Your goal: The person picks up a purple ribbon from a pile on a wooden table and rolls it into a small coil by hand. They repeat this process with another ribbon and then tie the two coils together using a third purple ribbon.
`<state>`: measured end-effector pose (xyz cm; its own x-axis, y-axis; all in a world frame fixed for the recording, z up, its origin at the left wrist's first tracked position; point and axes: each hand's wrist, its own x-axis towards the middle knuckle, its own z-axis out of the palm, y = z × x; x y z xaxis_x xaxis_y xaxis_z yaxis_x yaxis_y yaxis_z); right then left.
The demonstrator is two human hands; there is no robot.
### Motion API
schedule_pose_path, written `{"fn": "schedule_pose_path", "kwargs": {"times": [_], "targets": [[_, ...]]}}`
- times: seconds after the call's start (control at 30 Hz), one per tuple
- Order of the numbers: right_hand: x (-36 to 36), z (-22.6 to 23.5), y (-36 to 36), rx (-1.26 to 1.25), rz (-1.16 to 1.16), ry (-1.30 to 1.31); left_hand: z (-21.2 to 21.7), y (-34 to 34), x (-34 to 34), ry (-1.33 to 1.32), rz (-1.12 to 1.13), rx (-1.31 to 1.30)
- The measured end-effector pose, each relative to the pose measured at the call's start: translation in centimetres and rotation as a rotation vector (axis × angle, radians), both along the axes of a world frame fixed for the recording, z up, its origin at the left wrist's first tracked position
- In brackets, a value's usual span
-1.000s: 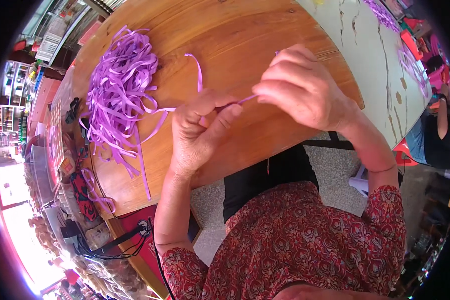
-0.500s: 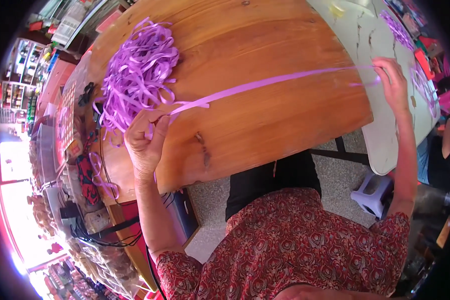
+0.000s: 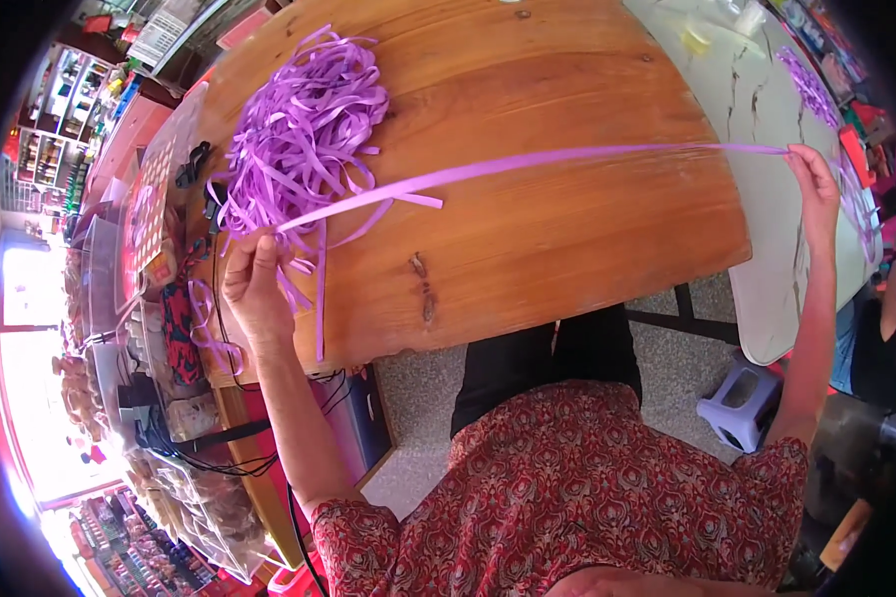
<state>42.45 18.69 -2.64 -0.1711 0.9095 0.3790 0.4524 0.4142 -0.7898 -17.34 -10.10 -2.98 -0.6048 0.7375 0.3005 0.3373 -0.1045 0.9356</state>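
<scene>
A long purple ribbon [image 3: 528, 162] stretches above the wooden table [image 3: 567, 239] between my two hands. My left hand [image 3: 252, 281] pinches one end between thumb and fingers, just in front of a tangled heap of purple ribbon [image 3: 304, 129]. Out at the right, above the white marbled table [image 3: 767, 298], my right hand [image 3: 814, 184] grips the other end. A loose ribbon end hangs from near my left hand toward the table's front edge, and another short end lies on the wood by the heap.
More purple ribbon [image 3: 808, 88] lies at the far right on the white table. Black cables [image 3: 204, 460] and a dark red-patterned cloth [image 3: 181, 333] crowd the left side. A lavender plastic stool [image 3: 739, 403] stands on the floor at right. Another person [image 3: 881, 343] is at the right edge.
My hands have moved farther apart, the left one leftward and the right one rightward, drawing the ribbon out longer. The ribbon ends near the heap have shifted.
</scene>
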Motion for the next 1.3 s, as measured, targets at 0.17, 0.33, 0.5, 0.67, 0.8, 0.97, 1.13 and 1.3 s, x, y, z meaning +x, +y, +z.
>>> {"fn": "schedule_pose_path", "kwargs": {"times": [0.17,0.33,0.5,0.67,0.8,0.97,1.13,1.3], "targets": [[-1.0,-0.2,0.9,-0.196,0.053,0.461,-0.4,2.6,1.2,-0.833,-0.127,0.431],[-1.0,-0.5,1.7,-0.318,0.129,0.719,0.7,4.5,2.2,-1.163,-0.077,0.653],[-1.6,-0.5,2.3,-0.396,0.163,0.926,0.6,5.6,4.6,-1.045,-0.454,0.588],[-9.3,2.2,-1.2,-0.07,-0.023,0.508,1.0,6.6,10.5,-0.78,-0.335,0.313],[-17.0,3.4,-4.6,0.099,0.302,0.247,1.8,7.2,13.7,-0.787,-0.353,0.215],[-23.7,4.5,-8.3,0.031,0.538,0.337,1.3,8.1,14.9,-0.813,-0.562,0.274],[-27.8,5.0,-9.9,0.035,0.853,0.202,0.9,9.2,15.5,-0.845,-0.579,0.225],[-30.2,4.3,-9.3,0.067,0.889,0.134,0.4,9.4,15.1,-0.858,-0.649,0.22]]}}
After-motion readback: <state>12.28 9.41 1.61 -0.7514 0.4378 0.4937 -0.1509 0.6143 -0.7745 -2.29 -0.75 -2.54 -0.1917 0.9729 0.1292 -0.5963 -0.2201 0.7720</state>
